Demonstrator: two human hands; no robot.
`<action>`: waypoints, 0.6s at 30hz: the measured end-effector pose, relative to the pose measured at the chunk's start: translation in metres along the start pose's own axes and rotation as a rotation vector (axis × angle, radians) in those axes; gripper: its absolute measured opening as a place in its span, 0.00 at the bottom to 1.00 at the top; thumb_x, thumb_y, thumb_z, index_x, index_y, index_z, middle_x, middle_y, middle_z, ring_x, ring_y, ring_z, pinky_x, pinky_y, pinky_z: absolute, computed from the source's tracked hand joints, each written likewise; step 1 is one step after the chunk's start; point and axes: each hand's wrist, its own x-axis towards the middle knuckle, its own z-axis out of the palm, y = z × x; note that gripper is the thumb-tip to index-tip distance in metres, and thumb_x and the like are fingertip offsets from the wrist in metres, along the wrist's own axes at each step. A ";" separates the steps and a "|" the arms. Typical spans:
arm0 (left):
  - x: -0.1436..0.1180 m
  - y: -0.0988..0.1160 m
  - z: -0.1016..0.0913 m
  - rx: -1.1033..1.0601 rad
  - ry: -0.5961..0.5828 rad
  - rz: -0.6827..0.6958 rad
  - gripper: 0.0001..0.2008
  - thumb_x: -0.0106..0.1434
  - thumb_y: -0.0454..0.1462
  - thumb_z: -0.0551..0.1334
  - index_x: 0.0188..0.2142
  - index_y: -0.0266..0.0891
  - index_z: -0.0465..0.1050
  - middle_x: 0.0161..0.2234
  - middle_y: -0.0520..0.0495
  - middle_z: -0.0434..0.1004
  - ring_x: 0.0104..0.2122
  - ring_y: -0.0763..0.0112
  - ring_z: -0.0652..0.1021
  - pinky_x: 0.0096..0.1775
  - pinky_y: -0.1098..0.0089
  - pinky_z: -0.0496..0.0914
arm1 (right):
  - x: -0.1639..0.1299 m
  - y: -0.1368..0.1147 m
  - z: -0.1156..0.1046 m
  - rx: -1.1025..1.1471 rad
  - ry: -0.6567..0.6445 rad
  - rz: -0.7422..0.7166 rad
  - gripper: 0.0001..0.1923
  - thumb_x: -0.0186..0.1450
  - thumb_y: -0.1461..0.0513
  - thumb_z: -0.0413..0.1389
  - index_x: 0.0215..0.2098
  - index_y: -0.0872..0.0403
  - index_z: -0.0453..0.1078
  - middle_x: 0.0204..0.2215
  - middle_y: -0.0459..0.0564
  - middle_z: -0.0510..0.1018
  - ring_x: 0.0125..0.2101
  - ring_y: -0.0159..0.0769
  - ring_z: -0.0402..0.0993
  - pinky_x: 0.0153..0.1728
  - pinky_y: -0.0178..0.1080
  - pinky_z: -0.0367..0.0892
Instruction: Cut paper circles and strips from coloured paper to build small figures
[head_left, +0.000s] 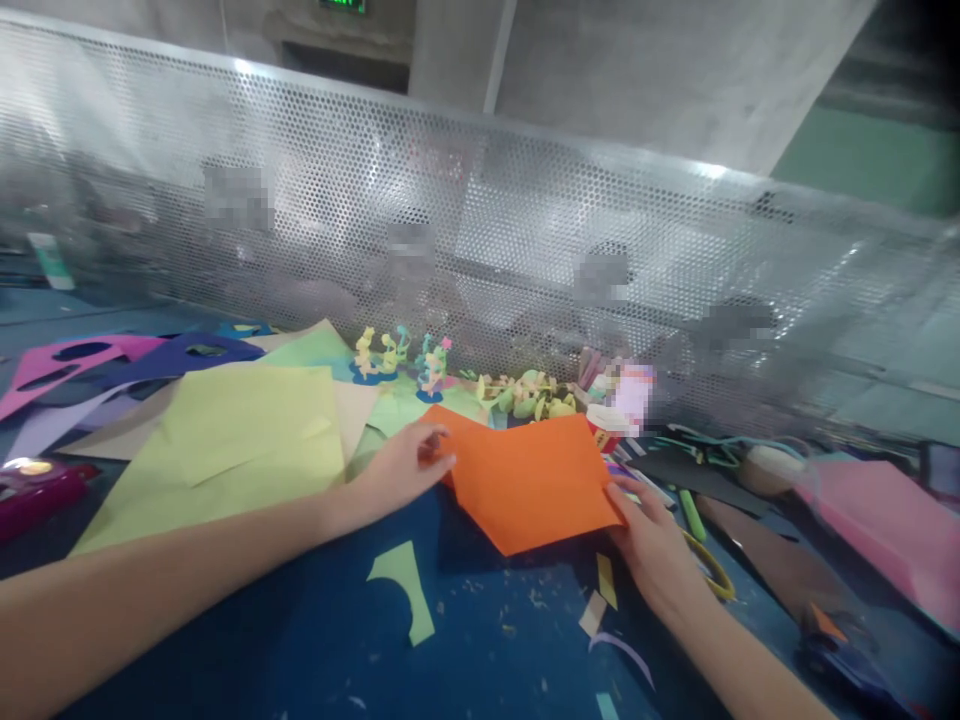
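Observation:
An orange sheet of paper [532,480] is held up over the blue table [300,640], with a fold or bend running across it. At its left edge, my left hand [409,462] pinches the paper between thumb and fingers. My right hand [649,535] grips the lower right corner, its thumb partly hidden. A pale green paper offcut [409,590] with a curved cut lies on the table below the sheet. Nearby, to the right, are a yellow strip [607,580] and a curved lilac strip [624,655].
Yellow-green paper sheets [255,430] lie at left beside a magenta tool [45,495]. Small paper figures [433,368] stand behind the orange sheet. A roll of yellow tape [712,568], pink paper [889,520] and a dark blue tool [847,665] lie at right. A perforated metal screen [517,230] borders the back.

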 end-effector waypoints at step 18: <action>-0.013 0.011 0.001 0.279 -0.406 0.475 0.19 0.58 0.45 0.59 0.48 0.45 0.70 0.48 0.45 0.70 0.49 0.61 0.69 0.52 0.62 0.61 | -0.026 -0.006 0.014 -0.349 -0.409 -0.179 0.34 0.60 0.56 0.52 0.63 0.45 0.46 0.62 0.44 0.53 0.61 0.35 0.46 0.60 0.43 0.46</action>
